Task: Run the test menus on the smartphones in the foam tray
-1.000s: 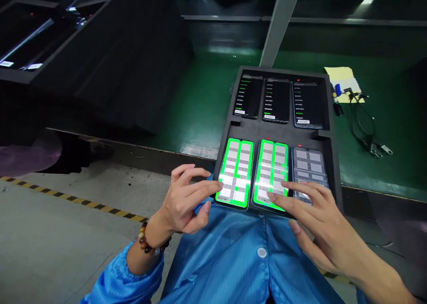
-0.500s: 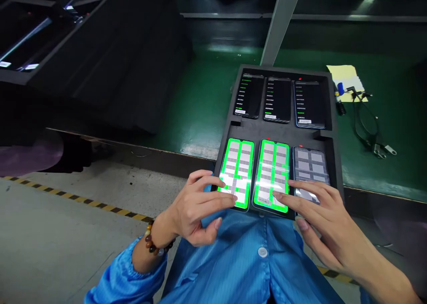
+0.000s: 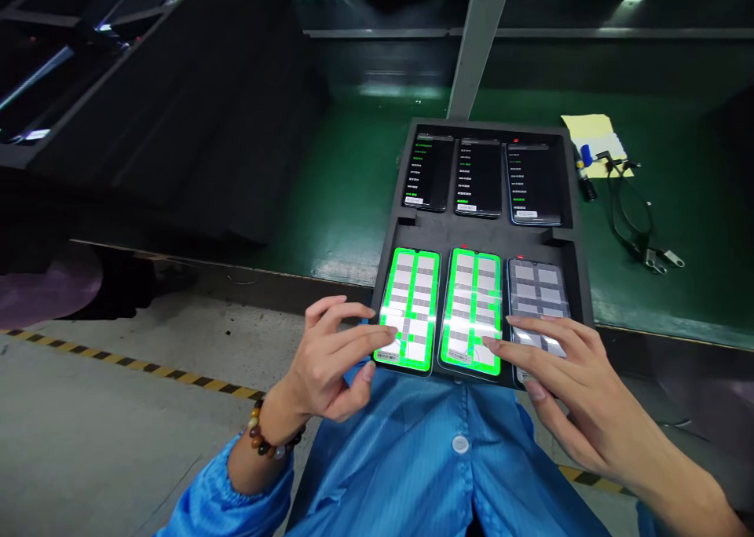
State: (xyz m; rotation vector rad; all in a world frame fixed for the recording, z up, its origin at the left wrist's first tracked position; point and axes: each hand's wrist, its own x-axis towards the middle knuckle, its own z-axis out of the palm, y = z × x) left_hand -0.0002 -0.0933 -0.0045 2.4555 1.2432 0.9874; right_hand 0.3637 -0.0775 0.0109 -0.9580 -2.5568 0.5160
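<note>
A black foam tray [image 3: 471, 233] holds two rows of smartphones. In the near row, the left smartphone [image 3: 409, 286] and the middle smartphone [image 3: 474, 286] show white blocks with bright green lines. The right smartphone [image 3: 536, 282] there has a dimmer grey grid. My left hand [image 3: 330, 360] holds nothing; its fingers are apart, one fingertip at the left screen's lower part. Over the middle screen's lower right reaches a finger of my right hand [image 3: 569, 380], which is open and covers part of the right smartphone. Dark list screens show on the far-row smartphones [image 3: 477, 176].
Right of the tray, a yellow paper [image 3: 594, 136], a marker [image 3: 585, 180] and black cables [image 3: 633, 215] lie on the green bench [image 3: 342, 184]. A grey post [image 3: 474, 50] stands behind the tray. Black cloth [image 3: 194, 121] hangs at the left.
My left hand has shifted left and slightly up across the left smartphone, uncovering a label at its bottom. My right hand stays over the middle smartphone. The view has shifted slightly.
</note>
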